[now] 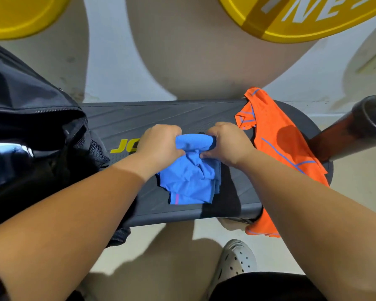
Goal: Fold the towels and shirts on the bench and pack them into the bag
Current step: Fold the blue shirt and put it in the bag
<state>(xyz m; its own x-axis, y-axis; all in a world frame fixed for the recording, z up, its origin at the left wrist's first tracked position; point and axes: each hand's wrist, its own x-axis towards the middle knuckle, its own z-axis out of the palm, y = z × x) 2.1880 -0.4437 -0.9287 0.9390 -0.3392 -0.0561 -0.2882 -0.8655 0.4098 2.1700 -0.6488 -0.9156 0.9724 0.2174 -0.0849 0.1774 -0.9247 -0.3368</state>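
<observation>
Head view: at the middle of the dark grey ribbed worktop, a person's left hand and right hand both clamp their fingers round the rolled far edge of a crumpled blue sports shirt, whose near half lies on the worktop. The fold looks about midway. An orange shirt with blue piping drapes unfolded over the worktop's right end; an open black fabric bag sits at its left end. The next move probably calls for finishing this fold neatly, then carrying the bundle to the bag.
</observation>
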